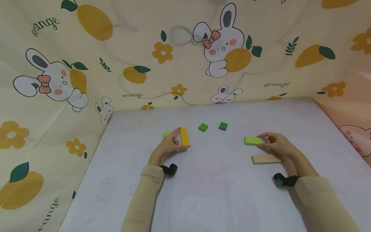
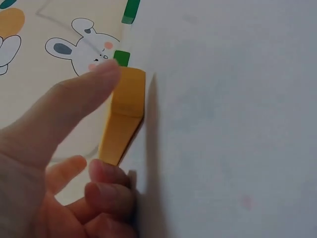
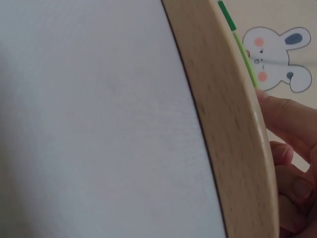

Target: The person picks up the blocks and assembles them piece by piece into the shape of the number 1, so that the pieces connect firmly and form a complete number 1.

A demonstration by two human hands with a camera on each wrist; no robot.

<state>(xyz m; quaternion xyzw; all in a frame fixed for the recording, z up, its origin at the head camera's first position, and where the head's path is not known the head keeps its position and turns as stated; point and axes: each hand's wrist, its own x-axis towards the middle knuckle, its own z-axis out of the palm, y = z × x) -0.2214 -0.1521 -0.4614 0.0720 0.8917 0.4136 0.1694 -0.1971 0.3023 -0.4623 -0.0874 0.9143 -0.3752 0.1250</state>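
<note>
My left hand (image 1: 167, 144) pinches a yellow-orange block (image 1: 185, 137) by its two ends, thumb at the near end and a fingertip at the far end. In the left wrist view the thumb rests on the block's near end (image 2: 130, 91). Over on the right, my right hand (image 1: 276, 143) grips the right end of a light green rectangular block (image 1: 251, 140) between thumb and fingers. Just in front of that hand lies a plain wooden plank (image 1: 264, 159), its right end hidden under the wrist. That plank (image 3: 225, 119) fills much of the right wrist view and covers most of the green block.
Two small dark green blocks, one left (image 1: 203, 127) and one right (image 1: 223, 126), lie toward the back of the white table (image 1: 208, 187). A small light green block (image 1: 166, 133) sits behind my left hand. A patterned cloth (image 1: 179, 71) rises along the back and sides.
</note>
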